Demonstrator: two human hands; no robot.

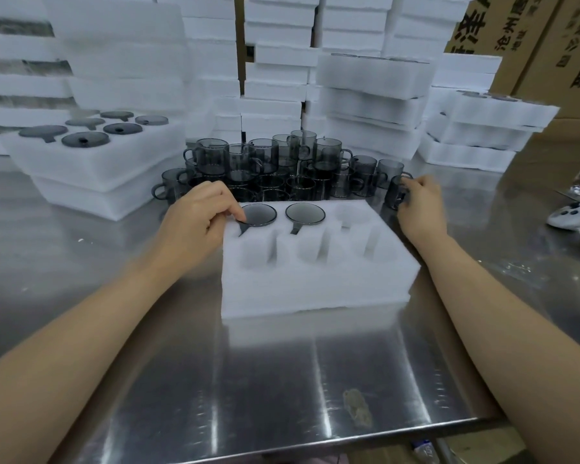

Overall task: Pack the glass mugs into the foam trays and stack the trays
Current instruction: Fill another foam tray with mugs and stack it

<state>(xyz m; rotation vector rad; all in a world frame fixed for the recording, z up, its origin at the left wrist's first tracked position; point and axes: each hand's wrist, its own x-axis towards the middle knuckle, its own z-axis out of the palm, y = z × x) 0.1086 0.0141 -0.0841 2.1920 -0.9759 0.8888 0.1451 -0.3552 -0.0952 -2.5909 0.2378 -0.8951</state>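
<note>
"沧州" on cardboard boxes [529, 45]; 2 glass mugs [258, 215] in foam tray [315, 283]

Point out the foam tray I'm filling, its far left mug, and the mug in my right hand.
foam tray [315, 291], head view, front wall.
far left mug [261, 214], head view, dark round top.
held mug [393, 193], head view, glass side.

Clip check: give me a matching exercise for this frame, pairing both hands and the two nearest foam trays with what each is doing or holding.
Things:
1. left hand
2. right hand
3. front tray
4. left tray

States:
A. all six slots filled
B. grips a loose mug standing on the table
C. two mugs in, four slots empty
D. touches a seated mug at its rim

Pairs: 1-D, 2-B, 3-C, 4-A
</note>
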